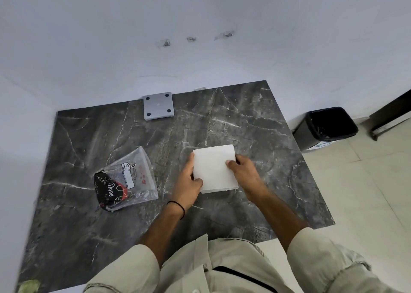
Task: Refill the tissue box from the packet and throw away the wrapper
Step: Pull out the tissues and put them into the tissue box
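Observation:
A white stack of tissues (213, 168) lies flat on the dark marble table (244, 123), right of centre. My left hand (189, 181) grips its left edge, thumb on top. My right hand (242, 170) holds its right edge, fingers curled over the top. The clear plastic wrapper (131, 177), with black and red print at its lower end, lies crumpled and open on the table to the left, apart from both hands. A grey square piece with dark dots at its corners (158, 106) rests at the table's far edge against the wall.
A black bin with a dark liner (327, 127) stands on the tiled floor beyond the table's right edge. A white wall runs behind the table and along its left side. A dark furniture leg (391, 114) is at far right.

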